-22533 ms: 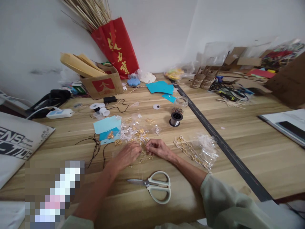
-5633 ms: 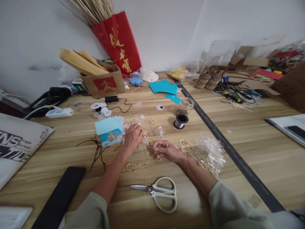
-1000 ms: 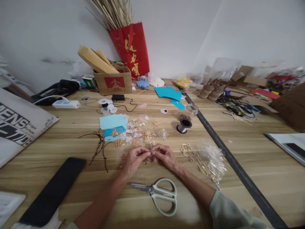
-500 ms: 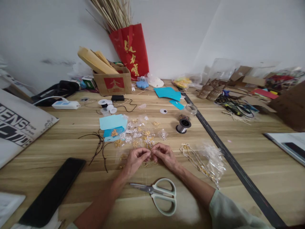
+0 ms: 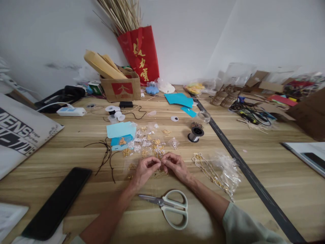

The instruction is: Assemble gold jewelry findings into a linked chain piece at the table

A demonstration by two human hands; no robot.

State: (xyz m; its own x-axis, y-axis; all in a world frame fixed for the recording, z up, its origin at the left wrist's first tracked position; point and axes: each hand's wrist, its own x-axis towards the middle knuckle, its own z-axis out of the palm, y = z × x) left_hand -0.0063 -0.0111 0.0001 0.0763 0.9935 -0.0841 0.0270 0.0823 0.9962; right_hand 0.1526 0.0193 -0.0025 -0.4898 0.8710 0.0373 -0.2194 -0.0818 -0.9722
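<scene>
My left hand (image 5: pixel 147 168) and my right hand (image 5: pixel 175 165) meet fingertip to fingertip over the table, each closed in a pinch. Whatever lies between their fingertips is too small to name. Just beyond them spread small bags and heaps of gold and silver jewelry findings (image 5: pixel 158 148). A thin gold chain (image 5: pixel 157 175) lies beneath the hands. Nearer to me, scissors (image 5: pixel 169 205) with pale green handles rest between my forearms. Right of my right hand are gold and silver chains (image 5: pixel 210 173) beside crumpled clear plastic bags (image 5: pixel 228 171).
A wire spool (image 5: pixel 195 134) stands beyond my right hand. Blue cards (image 5: pixel 121 130) and black cords (image 5: pixel 105 159) lie left of the findings. A black phone-like slab (image 5: pixel 58 203) is at the left front. At the back stand a cardboard box (image 5: pixel 120 88) and a red bag (image 5: pixel 140 56).
The camera view has shifted very slightly. Both hands keep nearly the same place and pinch, and the things on the table have not moved.
</scene>
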